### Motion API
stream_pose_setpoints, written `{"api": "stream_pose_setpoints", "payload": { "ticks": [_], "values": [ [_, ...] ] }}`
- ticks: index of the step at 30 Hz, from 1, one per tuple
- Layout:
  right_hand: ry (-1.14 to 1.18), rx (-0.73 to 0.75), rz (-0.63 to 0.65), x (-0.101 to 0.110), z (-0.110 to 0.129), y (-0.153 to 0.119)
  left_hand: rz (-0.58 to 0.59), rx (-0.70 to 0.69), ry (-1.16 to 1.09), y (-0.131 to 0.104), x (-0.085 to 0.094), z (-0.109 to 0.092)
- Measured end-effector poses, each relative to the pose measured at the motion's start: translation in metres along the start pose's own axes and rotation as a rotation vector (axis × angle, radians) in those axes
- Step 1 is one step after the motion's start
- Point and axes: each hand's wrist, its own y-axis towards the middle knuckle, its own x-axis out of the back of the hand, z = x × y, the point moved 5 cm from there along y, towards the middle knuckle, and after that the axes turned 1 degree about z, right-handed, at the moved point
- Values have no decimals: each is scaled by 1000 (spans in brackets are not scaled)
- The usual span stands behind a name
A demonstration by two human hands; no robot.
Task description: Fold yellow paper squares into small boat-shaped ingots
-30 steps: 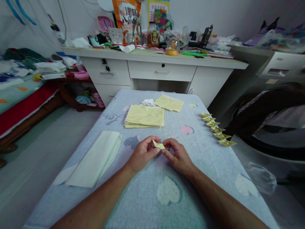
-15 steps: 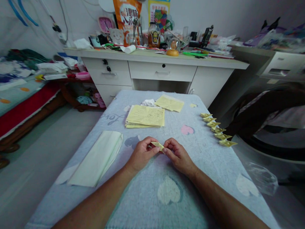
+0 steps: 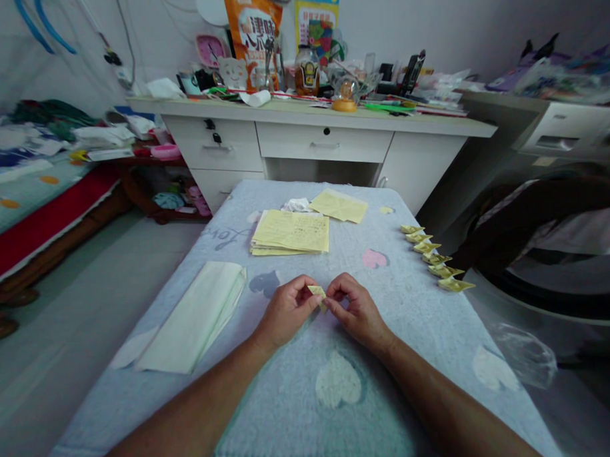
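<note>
A small folded yellow paper point(image 3: 317, 291) is pinched between my two hands above the middle of the cloth-covered table point(image 3: 271, 416). My left hand point(image 3: 288, 310) grips its left side, with thumb and fingers together. On its right side, my right hand point(image 3: 354, 310) has thumb and forefinger closed on the paper. Beyond my hands lies a stack of yellow sheets point(image 3: 291, 231), and behind it another yellow sheet point(image 3: 340, 206). Several folded yellow paper boats point(image 3: 442, 271) stand in a row along the table's right edge.
A folded pale green cloth or paper point(image 3: 195, 319) lies at the left. White crumpled paper point(image 3: 297, 205) sits behind the stack. Past the table is a white desk point(image 3: 326, 140) with cluttered top; a washing machine point(image 3: 557, 140) stands at the right.
The small yellow paper has turned between my fingers, and part of it now points downward. My fingertips have shifted slightly; both hands still grip it.
</note>
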Motion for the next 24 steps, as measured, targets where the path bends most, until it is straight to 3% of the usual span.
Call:
{"api": "stream_pose_setpoints", "payload": {
  "ticks": [10, 24],
  "values": [
    [345, -209, 79, -6, -14, -1, 41, 34, -52, 0, -2, -3],
    [504, -204, 128, -11, -22, -2, 39, 95, -74, 1, -2, 3]
  ]
}}
